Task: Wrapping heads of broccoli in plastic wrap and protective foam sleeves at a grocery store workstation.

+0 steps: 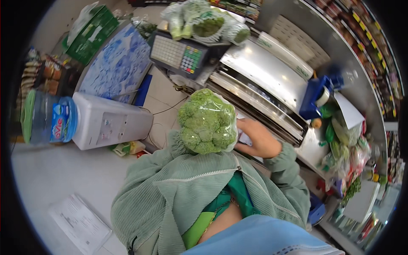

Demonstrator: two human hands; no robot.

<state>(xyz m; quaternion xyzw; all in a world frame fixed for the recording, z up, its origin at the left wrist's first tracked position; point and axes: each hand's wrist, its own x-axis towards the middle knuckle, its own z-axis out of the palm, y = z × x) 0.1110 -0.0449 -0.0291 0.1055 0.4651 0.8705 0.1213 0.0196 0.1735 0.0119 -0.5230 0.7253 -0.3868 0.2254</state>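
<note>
A green broccoli head point(207, 121), wrapped in clear plastic film, is held up in front of my chest. At its right side my right hand point(258, 137) is curled, thumb and fingers at the edge of the film; the fingertips pass partly out of sight behind it. Something white shows between the thumb and fingers, too covered to make out. The left sleeve cuff point(177, 143) reaches up to the broccoli's lower left. My left hand itself is hidden behind the broccoli.
Beyond the broccoli stand a weighing scale with keypad point(176, 55), bearing wrapped vegetables point(208, 25), and a steel film-wrapping machine point(263, 72). A water dispenser point(112, 121) is at left, near a green crate point(91, 40). Bagged vegetables point(346, 144) lie at right; a paper sheet point(80, 223) is lower left.
</note>
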